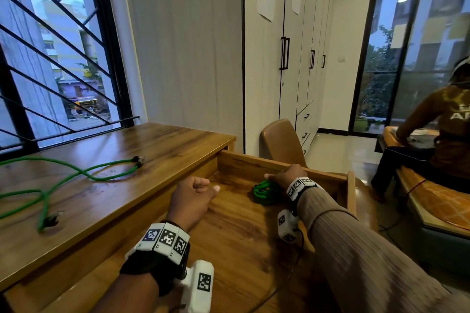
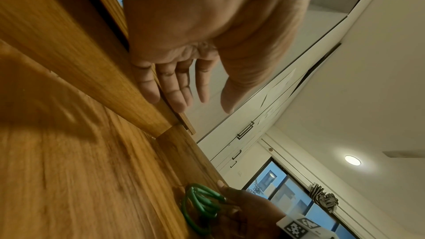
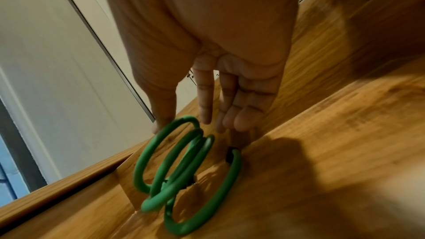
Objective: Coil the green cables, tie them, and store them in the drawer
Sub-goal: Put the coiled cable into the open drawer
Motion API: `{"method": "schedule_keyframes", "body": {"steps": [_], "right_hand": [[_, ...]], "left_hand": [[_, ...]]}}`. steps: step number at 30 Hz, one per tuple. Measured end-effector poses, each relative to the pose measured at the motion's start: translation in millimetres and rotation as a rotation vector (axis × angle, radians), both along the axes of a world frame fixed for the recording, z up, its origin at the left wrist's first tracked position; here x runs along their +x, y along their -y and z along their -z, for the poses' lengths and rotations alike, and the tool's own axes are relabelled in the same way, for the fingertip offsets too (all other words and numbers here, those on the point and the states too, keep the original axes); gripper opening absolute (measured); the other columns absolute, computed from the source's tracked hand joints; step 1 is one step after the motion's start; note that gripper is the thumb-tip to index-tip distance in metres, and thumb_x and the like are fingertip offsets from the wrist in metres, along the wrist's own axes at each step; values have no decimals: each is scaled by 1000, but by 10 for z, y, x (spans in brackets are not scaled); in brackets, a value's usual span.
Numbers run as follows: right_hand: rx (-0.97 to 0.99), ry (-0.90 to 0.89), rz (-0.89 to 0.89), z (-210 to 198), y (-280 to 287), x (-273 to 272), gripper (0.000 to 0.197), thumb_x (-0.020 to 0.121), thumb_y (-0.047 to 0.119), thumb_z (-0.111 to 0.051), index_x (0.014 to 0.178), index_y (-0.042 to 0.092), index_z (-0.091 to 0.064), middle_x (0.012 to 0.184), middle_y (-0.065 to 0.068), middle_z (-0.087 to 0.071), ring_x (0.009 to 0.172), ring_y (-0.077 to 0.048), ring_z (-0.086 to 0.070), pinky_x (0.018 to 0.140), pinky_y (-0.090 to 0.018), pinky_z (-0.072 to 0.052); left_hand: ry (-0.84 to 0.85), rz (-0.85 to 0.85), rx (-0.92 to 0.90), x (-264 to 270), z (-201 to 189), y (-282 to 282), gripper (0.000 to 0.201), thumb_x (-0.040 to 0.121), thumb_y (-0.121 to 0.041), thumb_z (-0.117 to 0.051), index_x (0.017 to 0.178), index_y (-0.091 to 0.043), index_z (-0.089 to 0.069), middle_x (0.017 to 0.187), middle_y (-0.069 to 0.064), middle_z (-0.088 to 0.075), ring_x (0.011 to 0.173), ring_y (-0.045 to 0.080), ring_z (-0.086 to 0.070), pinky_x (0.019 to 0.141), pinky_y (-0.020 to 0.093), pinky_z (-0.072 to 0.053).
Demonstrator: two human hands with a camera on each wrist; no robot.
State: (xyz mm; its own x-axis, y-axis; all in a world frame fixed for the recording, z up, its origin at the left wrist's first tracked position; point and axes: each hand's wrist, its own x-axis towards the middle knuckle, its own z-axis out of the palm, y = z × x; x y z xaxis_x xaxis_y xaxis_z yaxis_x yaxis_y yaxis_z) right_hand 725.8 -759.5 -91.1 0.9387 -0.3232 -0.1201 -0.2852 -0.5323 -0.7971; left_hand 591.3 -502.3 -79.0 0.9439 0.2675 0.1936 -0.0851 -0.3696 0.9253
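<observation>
The wooden drawer (image 1: 279, 163) is pulled out of the desk (image 1: 157, 143). A coiled green cable (image 1: 264, 192) (image 2: 200, 204) (image 3: 184, 170) lies in its far right corner. My right hand (image 1: 282, 176) (image 3: 181, 117) hovers over the coil with straight fingers, the thumb touching the top loop. My left hand (image 1: 195, 193) (image 2: 200, 101) hangs over the drawer's left part beside the desk front, fingers loosely curled and holding nothing. Two loose green cables (image 1: 84, 173) with black plugs sprawl uncoiled on the desk top at the left.
A brown chair (image 1: 282, 140) stands just behind the drawer's far wall. White wardrobes (image 1: 295, 71) line the back. Another person (image 1: 442, 134) sits on a bench at the far right. A barred window (image 1: 50, 63) rises behind the desk.
</observation>
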Motion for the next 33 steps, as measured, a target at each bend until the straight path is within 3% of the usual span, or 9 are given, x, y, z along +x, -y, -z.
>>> {"method": "schedule_keyframes", "body": {"steps": [5, 8, 14, 18, 20, 22, 26, 29, 33], "right_hand": [[2, 129, -35, -11, -23, 9, 38, 80, 43, -87, 94, 11, -75, 94, -5, -74, 83, -19, -67, 61, -28, -53], [-23, 169, -37, 2, -34, 32, 33, 78, 42, -89, 93, 15, -77, 91, -2, -75, 86, -20, -70, 77, -37, -63], [-108, 202, -145, -27, -50, 34, 19, 87, 22, -82, 106, 21, -76, 101, 2, -68, 96, -17, -65, 86, -34, -60], [-382, 140, -167, -10, -61, 45, 8, 95, 16, -73, 101, 13, -76, 88, -2, -65, 75, -17, -62, 70, -32, -56], [-447, 91, -212, 14, -80, 65, 7, 95, 16, -72, 96, 9, -71, 92, -8, -69, 78, -21, -66, 75, -36, -61], [-384, 23, -250, 17, -81, 66, 14, 92, 16, -76, 92, 14, -62, 98, -9, -68, 88, -25, -70, 84, -39, -63], [-131, -103, -277, 11, -27, 16, 51, 76, 29, -92, 111, 18, -57, 104, -5, -63, 89, -26, -70, 80, -41, -65], [-264, -103, -313, 49, -67, 8, 83, 57, 45, -99, 124, 19, -57, 115, -3, -66, 101, -27, -68, 90, -46, -62], [-432, -115, -286, 68, -190, -24, 85, 62, 50, -96, 128, 15, -56, 124, -10, -67, 111, -32, -66, 100, -49, -56]], "left_hand": [[6, -1, 7, 9, -1, -2, 31, 87, -27, -80, 113, -19, -67, 102, -3, -69, 95, 7, -63, 80, 28, -52], [11, 0, 3, 11, 4, 12, 31, 87, -26, -80, 114, -17, -67, 102, -2, -68, 93, 6, -63, 73, 23, -49], [14, -3, -2, 12, 18, 9, 32, 87, -26, -80, 115, -18, -66, 103, -4, -67, 91, 2, -60, 69, 20, -46], [24, -5, 7, 11, 27, 8, 33, 88, -26, -80, 116, -18, -65, 104, -4, -66, 90, -1, -58, 67, 18, -44], [26, -2, 8, 12, 27, 7, 34, 88, -26, -79, 117, -17, -65, 106, -4, -66, 91, -1, -58, 67, 17, -43], [25, -5, 8, 10, 24, 4, 34, 88, -27, -79, 118, -18, -65, 107, -3, -67, 92, 1, -58, 67, 17, -43], [26, -8, -3, 6, 11, 2, 35, 88, -27, -79, 119, -19, -65, 109, -2, -66, 93, 2, -59, 67, 18, -44], [32, -3, -13, 0, 6, 15, 35, 88, -26, -79, 119, -18, -64, 108, -2, -66, 92, 2, -59, 65, 18, -43], [32, -2, -10, -16, -2, 23, 35, 89, -27, -79, 119, -19, -64, 110, -1, -65, 92, 2, -58, 64, 18, -42]]}}
